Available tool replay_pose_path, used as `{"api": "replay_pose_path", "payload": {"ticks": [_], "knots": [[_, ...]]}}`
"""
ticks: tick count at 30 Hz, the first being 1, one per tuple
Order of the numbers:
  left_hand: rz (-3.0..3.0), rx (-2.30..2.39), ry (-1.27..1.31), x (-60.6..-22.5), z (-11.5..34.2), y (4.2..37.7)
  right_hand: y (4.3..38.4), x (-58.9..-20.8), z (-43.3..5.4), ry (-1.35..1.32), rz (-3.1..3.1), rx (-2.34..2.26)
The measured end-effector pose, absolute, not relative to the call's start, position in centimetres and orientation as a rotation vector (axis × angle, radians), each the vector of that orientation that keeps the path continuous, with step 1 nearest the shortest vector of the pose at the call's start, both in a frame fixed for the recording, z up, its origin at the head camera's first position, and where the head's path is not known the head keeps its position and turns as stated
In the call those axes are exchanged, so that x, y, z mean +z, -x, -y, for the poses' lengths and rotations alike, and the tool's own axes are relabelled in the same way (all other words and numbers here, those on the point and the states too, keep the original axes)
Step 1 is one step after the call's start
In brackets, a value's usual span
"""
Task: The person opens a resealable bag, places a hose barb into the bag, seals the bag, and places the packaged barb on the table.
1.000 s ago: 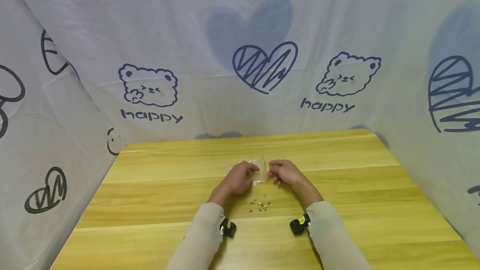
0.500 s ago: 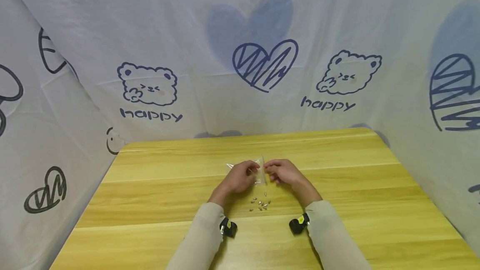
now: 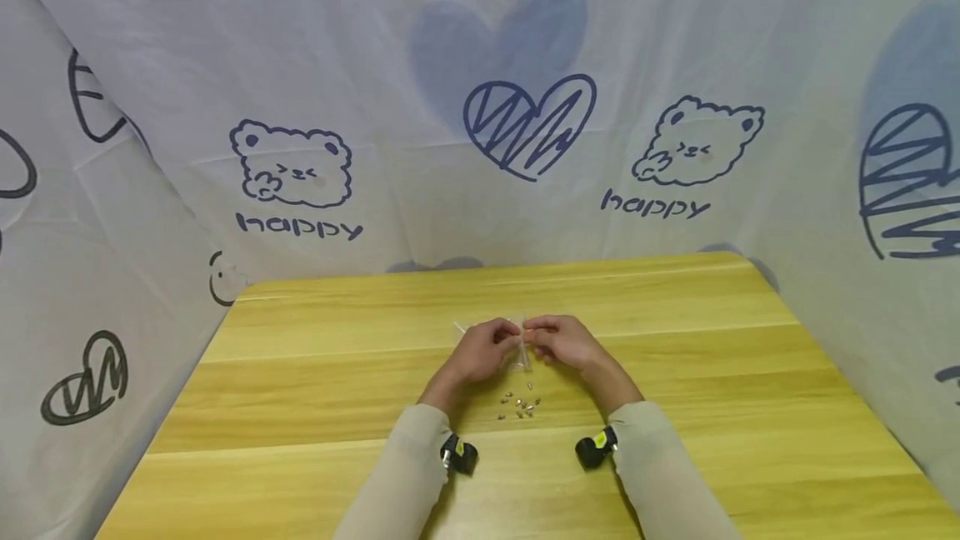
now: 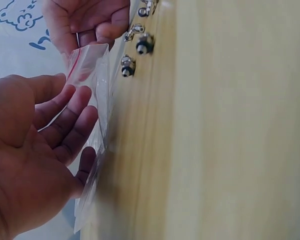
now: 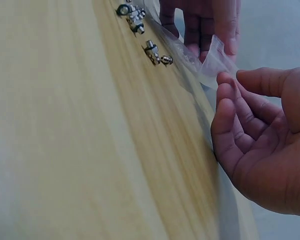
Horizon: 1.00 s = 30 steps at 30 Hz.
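Note:
A clear plastic zip bag [image 4: 102, 85] with a red line near its mouth is held upright between both hands above the table. My left hand [image 3: 478, 352] pinches it with thumb and forefinger by the red line, as the left wrist view shows. Opposite, my right hand [image 3: 567, 342] pinches the bag's mouth edge between thumb and fingertip. Several small shiny metal fittings [image 4: 144, 44], some with dark rings, lie loose on the table just in front of the bag. Its lower part is partly hidden behind the left hand in the head view.
The wooden table [image 3: 300, 407] reaches back to a white cloth [image 3: 420, 190] printed with hearts and bears, which also hangs at both sides. Small black cameras [image 3: 459, 455] sit on both wrists.
My right hand has moved left to the bag's mouth and now pinches its edge. The bag has turned more edge-on. The metal fittings stay where they lay.

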<state>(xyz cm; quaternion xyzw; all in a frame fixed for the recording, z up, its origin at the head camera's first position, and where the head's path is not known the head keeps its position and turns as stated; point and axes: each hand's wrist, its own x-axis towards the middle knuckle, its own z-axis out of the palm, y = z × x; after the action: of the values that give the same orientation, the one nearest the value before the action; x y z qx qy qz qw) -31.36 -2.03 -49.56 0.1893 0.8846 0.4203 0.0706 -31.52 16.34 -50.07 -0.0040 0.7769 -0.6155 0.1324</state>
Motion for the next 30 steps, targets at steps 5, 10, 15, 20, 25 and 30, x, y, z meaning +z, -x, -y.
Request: {"api": "replay_pose_path", "payload": {"ticks": [5,10,15,20,25,30], "knots": [[-2.644,1.318,-0.526,-49.73,1.92,31.32,31.29,-50.04,-16.28,0.018,-2.215,-1.836],[-2.606,1.361,-0.488,-50.0,1.9,31.47,31.17,-49.96,-16.27,0.03,-2.183,-1.869],[-2.591,1.386,-0.479,-49.97,1.87,31.54,31.02,-49.73,-16.32,0.038,-2.164,-1.889],[-2.584,1.384,-0.48,-49.98,1.87,31.58,30.89,-49.68,-16.37,0.04,-2.133,-1.917],[-2.546,1.426,-0.436,-49.97,1.82,31.55,30.93,-49.89,-16.29,0.022,-2.111,-1.956],[-2.523,1.452,-0.437,-49.93,1.77,31.5,31.04,-49.92,-16.17,-0.024,-2.099,-1.979]]}}
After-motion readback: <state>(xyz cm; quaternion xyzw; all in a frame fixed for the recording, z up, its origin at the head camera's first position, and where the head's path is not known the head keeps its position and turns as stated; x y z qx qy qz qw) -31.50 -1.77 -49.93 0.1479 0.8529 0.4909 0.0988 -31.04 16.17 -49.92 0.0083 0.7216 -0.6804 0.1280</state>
